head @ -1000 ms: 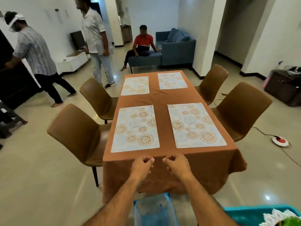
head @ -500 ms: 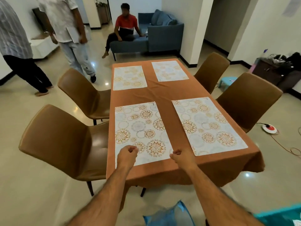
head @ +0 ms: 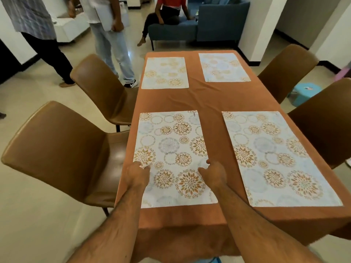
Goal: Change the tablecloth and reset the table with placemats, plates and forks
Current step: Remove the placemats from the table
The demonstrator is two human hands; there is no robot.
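An orange-brown tablecloth (head: 207,99) covers the table. On it lie several white placemats with floral circles. My left hand (head: 136,174) sits at the left edge of the near-left placemat (head: 171,147), fingers curled onto it. At that mat's right edge my right hand (head: 213,172) has its thumb and fingers curled on it. The near-right placemat (head: 273,156) lies flat, as do the far-left placemat (head: 165,73) and the far-right placemat (head: 222,67). No plates or forks are in view.
Brown chairs flank the table: two on the left (head: 62,149) (head: 102,88) and two on the right (head: 288,71) (head: 326,122). Two people stand at the far left (head: 112,38), and another sits on a blue sofa (head: 218,21). A small blue stool (head: 305,92) stands at the right.
My view has come closer to the table. Both hands have moved from the tablecloth's near edge forward and apart to the side edges of the near-left placemat.
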